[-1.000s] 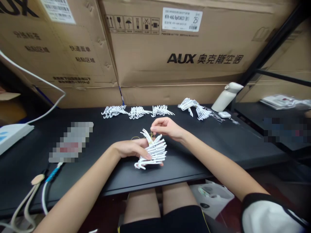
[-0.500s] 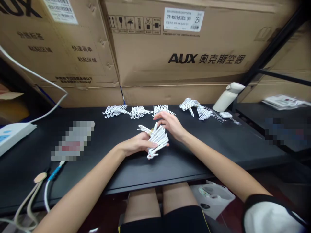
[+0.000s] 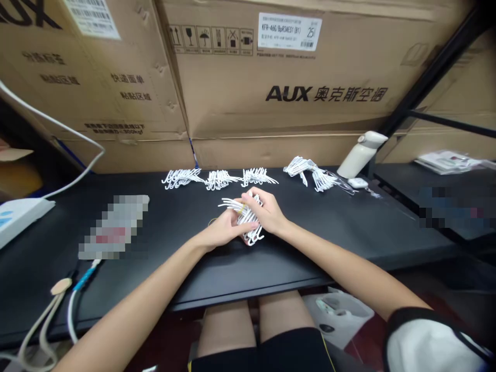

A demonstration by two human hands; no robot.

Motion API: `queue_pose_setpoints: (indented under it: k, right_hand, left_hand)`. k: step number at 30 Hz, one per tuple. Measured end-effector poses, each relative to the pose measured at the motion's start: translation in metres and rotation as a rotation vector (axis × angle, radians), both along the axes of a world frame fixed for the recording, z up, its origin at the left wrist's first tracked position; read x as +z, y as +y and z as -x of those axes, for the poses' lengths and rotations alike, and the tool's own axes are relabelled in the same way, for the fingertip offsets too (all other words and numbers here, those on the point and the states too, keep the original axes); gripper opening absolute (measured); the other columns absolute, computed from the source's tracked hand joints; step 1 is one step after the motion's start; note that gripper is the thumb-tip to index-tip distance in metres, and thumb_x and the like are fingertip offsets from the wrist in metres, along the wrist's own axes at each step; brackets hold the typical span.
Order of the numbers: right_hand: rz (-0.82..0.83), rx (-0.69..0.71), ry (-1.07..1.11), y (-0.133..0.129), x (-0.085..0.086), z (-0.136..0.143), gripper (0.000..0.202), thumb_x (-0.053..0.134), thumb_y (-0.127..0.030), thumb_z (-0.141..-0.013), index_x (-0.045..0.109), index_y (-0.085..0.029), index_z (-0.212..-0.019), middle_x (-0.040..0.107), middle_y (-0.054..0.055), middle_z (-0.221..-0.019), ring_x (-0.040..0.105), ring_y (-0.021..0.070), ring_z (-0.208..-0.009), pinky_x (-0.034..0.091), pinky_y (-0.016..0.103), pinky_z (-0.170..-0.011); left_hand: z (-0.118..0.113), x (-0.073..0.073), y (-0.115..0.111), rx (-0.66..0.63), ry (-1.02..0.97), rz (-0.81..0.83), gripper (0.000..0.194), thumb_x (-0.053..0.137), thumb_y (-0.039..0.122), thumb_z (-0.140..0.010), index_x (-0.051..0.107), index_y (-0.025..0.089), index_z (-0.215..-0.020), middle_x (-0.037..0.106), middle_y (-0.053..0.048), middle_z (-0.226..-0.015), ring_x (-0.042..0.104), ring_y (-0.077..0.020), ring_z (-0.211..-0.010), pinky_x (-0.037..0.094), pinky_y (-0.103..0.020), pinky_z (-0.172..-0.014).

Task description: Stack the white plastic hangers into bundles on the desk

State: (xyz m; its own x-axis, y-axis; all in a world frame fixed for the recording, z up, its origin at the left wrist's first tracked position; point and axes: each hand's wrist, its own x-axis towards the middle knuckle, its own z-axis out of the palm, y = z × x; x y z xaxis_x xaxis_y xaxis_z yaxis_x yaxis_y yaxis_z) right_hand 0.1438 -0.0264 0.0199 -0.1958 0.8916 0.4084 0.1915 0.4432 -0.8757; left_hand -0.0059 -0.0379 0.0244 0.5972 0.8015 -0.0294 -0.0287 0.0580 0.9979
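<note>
A bundle of white hooks point(image 3: 253, 235) is held above the front half of the black table. My left hand point(image 3: 222, 229) grips it from the left, thumb lying across the hooks. From the right, my right hand point(image 3: 270, 211) closes around the upper part, its fingers partly hidden behind the bundle. A thin yellowish band point(image 3: 243, 207) shows around the hooks near their upper ends. Behind my hands, along the table's back, lie more bundles of white hooks: one on the left point(image 3: 181, 178), one in the middle point(image 3: 220, 180), one just behind my right hand point(image 3: 259, 176).
More white hooks point(image 3: 310, 170) lie at the back right, near a cream bottle point(image 3: 361, 155) and a small white case point(image 3: 357, 183). Large cardboard boxes point(image 3: 232, 103) wall off the back. A blurred-out phone-like object point(image 3: 116, 227) with a cable and a white power strip point(image 3: 23, 217) are left.
My right hand has moved in from above the bundle and closed on it. The bundle has turned more upright between my hands. The other hooks lie as before.
</note>
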Motion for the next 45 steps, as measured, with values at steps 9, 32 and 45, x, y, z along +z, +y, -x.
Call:
queue_pose_setpoints:
  k: [9, 32, 45]
  right_hand:
    - [0.055, -0.125, 0.15, 0.012, -0.008, 0.001, 0.024, 0.049, -0.03, -0.081, 0.053, -0.017, -0.061, 0.051, -0.001, -0.057, 0.044, 0.0121, -0.056, 0.035, 0.026, -0.056]
    - [0.154, 0.198, 0.014, 0.017, 0.004, -0.01, 0.019, 0.047, -0.025, -0.075, 0.057, -0.015, -0.062, 0.052, -0.001, -0.057, 0.043, 0.0107, -0.053, 0.033, 0.023, -0.051]
    - [-0.008, 0.166, -0.096, 0.014, 0.004, -0.01, 0.017, 0.048, -0.023, -0.076, 0.057, -0.016, -0.064, 0.055, -0.001, -0.062, 0.047, 0.0119, -0.06, 0.037, 0.024, -0.06]
  left_hand:
    - [0.002, -0.003, 0.005, -0.017, 0.034, 0.045, 0.045, 0.069, 0.046, -0.077, 0.057, 0.013, -0.105, 0.065, -0.006, -0.082, 0.064, -0.0173, -0.072, 0.058, -0.033, -0.064]
    - [0.02, -0.002, 0.019, -0.086, -0.276, 0.248, 0.027, 0.073, 0.025, -0.062, 0.072, 0.011, -0.085, 0.07, -0.008, -0.084, 0.061, -0.02, -0.084, 0.045, -0.033, -0.085]
    - [0.014, 0.003, 0.017, 0.155, -0.252, 0.089, 0.027, 0.074, 0.033, -0.069, 0.057, 0.014, -0.061, 0.048, 0.0, -0.065, 0.043, -0.0105, -0.062, 0.037, -0.025, -0.06]
